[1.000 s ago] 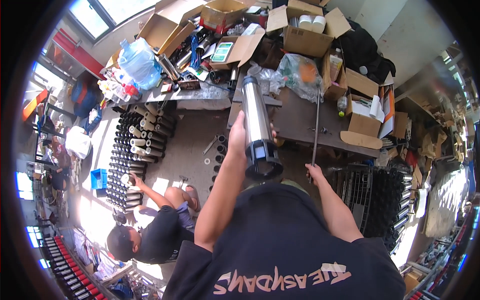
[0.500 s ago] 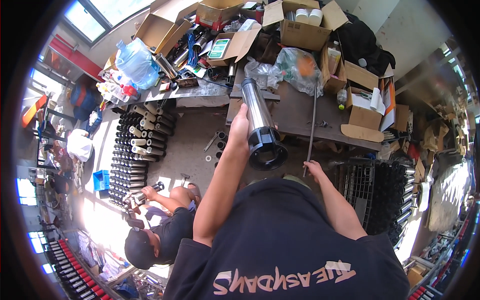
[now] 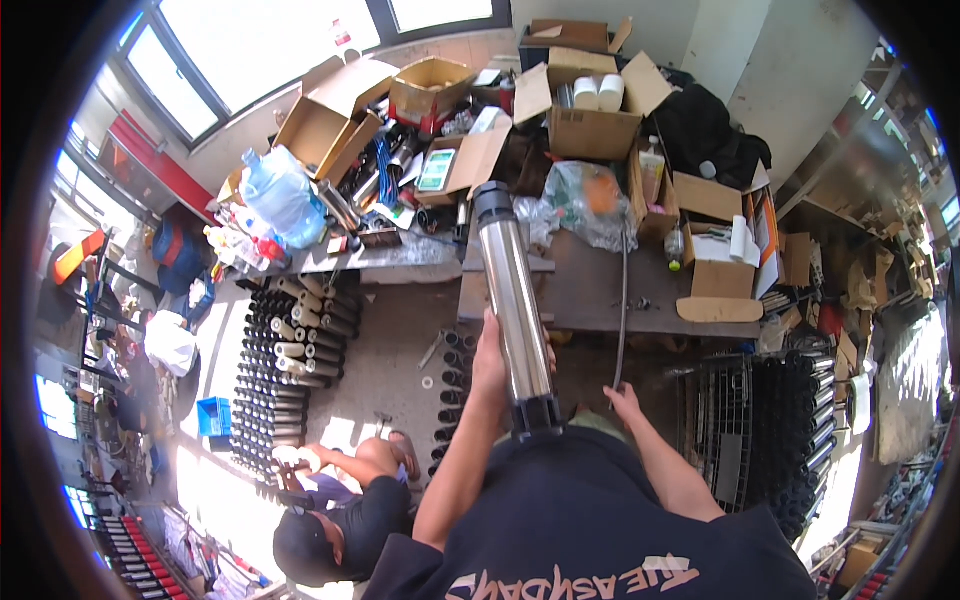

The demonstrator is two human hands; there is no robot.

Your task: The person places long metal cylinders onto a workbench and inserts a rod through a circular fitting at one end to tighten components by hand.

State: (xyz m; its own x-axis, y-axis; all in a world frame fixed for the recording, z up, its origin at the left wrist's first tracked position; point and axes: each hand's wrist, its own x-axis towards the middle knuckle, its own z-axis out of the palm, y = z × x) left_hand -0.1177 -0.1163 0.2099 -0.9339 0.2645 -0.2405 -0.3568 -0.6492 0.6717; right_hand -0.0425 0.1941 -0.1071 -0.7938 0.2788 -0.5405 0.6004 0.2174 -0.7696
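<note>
Two grips held before the table's [image 3: 585, 280] near edge: left hand [image 3: 489, 366] round the steel cylinder [image 3: 514, 300], right hand [image 3: 623, 400] round the rod [image 3: 624, 300]. This holding step likely called next for steadiness.

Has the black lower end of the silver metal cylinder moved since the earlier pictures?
Yes: against the front edge of the dark workbench, the black lower end of the silver metal cylinder now sits farther away, toward the black shirt.

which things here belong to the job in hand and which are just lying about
In hand:
- silver tube with black ends, in the left hand
- thin rod, in the right hand

Seemingly just lying about:
- blue water jug
- plastic bag
- blue crate
</note>
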